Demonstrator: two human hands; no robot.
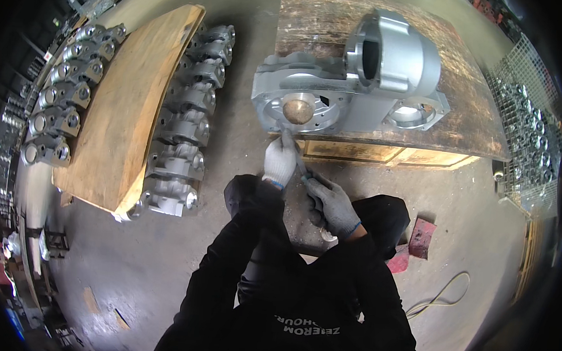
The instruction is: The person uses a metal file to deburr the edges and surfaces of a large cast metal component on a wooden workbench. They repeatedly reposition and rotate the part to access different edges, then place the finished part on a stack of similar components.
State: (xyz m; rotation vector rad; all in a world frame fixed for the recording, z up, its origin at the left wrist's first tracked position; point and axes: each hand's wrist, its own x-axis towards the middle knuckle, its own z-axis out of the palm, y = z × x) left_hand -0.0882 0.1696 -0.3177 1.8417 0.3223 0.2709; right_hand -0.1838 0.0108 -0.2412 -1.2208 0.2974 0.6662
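A large grey metal casting [357, 83] with a round housing and several bores lies on a worn wooden bench [471, 116]. My left hand [279, 160], in a white glove, is closed around a thin metal tool [293, 152] just below the casting's near edge. My right hand [332, 204], in a grey glove, grips the same tool's lower end. The tool's tip points up at the casting's front bore, where a brownish round part [298, 109] sits.
To the left, rows of similar grey castings [184, 124] are stacked under and beside a plywood sheet [121, 101]. A wire cage [528, 133] of small metal parts stands at the right. A red block [421, 238] and a pale cable [441, 295] lie on the concrete floor.
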